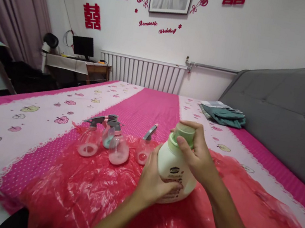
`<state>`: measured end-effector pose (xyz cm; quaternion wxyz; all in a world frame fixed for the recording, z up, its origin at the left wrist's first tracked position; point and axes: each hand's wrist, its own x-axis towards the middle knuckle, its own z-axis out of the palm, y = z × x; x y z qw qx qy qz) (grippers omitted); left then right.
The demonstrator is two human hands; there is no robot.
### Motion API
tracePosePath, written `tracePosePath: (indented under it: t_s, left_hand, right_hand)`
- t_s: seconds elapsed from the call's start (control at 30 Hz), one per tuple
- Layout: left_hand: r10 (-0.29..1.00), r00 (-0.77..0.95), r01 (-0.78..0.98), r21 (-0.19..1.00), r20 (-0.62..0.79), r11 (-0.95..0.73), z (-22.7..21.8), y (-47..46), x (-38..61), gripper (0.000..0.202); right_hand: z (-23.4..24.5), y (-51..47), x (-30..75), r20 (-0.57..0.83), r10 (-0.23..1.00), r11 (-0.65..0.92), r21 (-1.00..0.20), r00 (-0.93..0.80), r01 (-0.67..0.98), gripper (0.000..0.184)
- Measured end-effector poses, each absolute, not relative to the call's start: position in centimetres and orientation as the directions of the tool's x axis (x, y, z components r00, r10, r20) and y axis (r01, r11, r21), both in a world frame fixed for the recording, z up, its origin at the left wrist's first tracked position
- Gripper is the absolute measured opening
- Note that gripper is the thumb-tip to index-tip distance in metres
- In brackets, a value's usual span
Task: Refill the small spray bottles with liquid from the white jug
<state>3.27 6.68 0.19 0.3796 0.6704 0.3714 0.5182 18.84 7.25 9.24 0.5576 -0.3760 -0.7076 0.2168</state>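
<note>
A large white detergent bottle point(166, 159) with a green cap point(183, 133) stands slightly tilted over a red plastic sheet point(81, 196). Around its body wraps my left hand point(154, 179), the thumb lying across the printed label. My right hand point(196, 149) grips the green cap from above and the side. Left of the bottle, clear spray bottles stand on the sheet: one with pinkish liquid point(118, 151), another at the far left point(88, 144), and one close to my left hand point(143, 151). Partly hidden behind them is a spray bottle with teal contents point(107, 139).
The sheet covers part of a bed with a pink and white patterned bedspread point(153, 110). Folded clothes point(223, 114) lie near the grey headboard point(288, 114). Beyond the bed are a radiator point(144, 73), a desk with a monitor point(83, 47) and a chair point(21, 71).
</note>
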Motion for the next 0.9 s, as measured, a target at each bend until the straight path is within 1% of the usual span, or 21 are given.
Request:
tracePosePath:
  t_s: [0.1,0.23,0.33,0.43,0.47,0.53,0.6,0.67,0.73,0.8,0.83,0.9]
  left_hand:
    - [0.886,0.155,0.093,0.886,0.437,-0.454,-0.4,6.9,3.6,0.094]
    - [0.849,0.180,0.080,0.853,0.496,-0.515,-1.2,7.3,3.3,0.092]
    - [0.832,0.199,0.063,0.840,0.518,-0.539,-1.3,7.6,3.0,0.095]
    - [0.832,0.215,0.069,0.842,0.512,-0.536,-1.1,7.7,2.8,0.095]
    - [0.831,0.222,0.074,0.841,0.510,-0.536,-1.1,7.7,2.9,0.095]
    - [0.826,0.233,0.082,0.836,0.513,-0.542,-1.0,7.5,2.9,0.095]
    - [0.820,0.245,0.088,0.831,0.517,-0.550,-1.1,7.5,2.9,0.095]
    - [0.817,0.254,0.089,0.828,0.518,-0.553,-1.1,7.5,2.9,0.094]
    - [0.820,0.251,0.076,0.834,0.514,-0.546,-1.1,7.5,2.8,0.091]
    - [0.826,0.250,0.054,0.845,0.504,-0.532,-1.0,7.6,2.7,0.091]
    - [0.830,0.251,0.046,0.851,0.498,-0.524,-1.0,7.7,2.6,0.092]
    - [0.838,0.250,0.044,0.859,0.485,-0.510,-0.9,7.7,2.5,0.094]
  right_hand:
    - [8.5,6.9,18.0,0.636,0.772,0.598,-0.714,-0.020,0.364,0.063]
    - [8.2,5.8,16.4,0.632,0.764,0.515,-0.719,0.129,0.466,0.070]
    - [8.6,4.3,16.3,0.599,0.795,0.486,-0.722,0.094,0.492,0.070]
    - [9.0,3.4,17.3,0.597,0.802,0.503,-0.681,0.006,0.532,0.060]
    - [9.0,3.3,17.7,0.618,0.786,0.512,-0.657,0.005,0.554,0.057]
    - [9.0,3.6,18.0,0.669,0.740,0.505,-0.615,0.063,0.605,0.054]
    - [8.9,4.2,17.8,0.728,0.666,0.458,-0.569,0.160,0.683,0.061]
    - [8.8,4.8,17.3,0.765,0.610,0.440,-0.543,0.206,0.715,0.073]
    - [8.8,4.7,16.6,0.720,0.674,0.493,-0.606,0.166,0.624,0.076]
    - [8.8,3.9,16.3,0.624,0.778,0.519,-0.701,0.069,0.488,0.072]
    - [8.9,3.2,16.3,0.597,0.801,0.513,-0.717,0.037,0.473,0.067]
    - [9.1,1.6,16.5,0.591,0.805,0.478,-0.697,0.052,0.534,0.057]
